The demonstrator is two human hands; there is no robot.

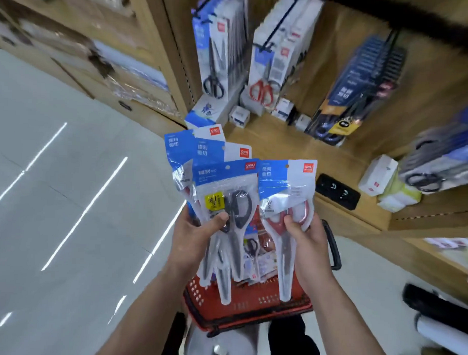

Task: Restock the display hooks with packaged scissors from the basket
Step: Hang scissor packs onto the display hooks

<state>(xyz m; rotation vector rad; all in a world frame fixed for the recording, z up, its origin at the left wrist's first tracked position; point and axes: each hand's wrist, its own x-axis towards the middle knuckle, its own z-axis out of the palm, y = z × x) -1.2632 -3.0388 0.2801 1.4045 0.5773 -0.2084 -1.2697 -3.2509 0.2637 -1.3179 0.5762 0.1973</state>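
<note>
My left hand (pixel 196 230) grips a fanned stack of three blue-and-white scissors packs (pixel 219 177); the front one shows black-handled scissors. My right hand (pixel 303 237) holds a single pack of red-handled scissors (pixel 286 200), thumb pressed on its front. Both hands are above the red basket (pixel 247 308), which holds more packs. On the wooden display above hang rows of packs on black hooks: black-handled scissors (pixel 218 49) at left, red-handled scissors (pixel 271 69) beside them, dark packs (pixel 363 83) further right.
Small white boxes (pixel 240 115) lie on the shelf under the hooks. A black box (pixel 337 191) and white cartons (pixel 379 174) sit on the lower shelf at right. Grey tiled floor (pixel 67 198) spreads to the left. A wooden cabinet (pixel 99 53) stands at upper left.
</note>
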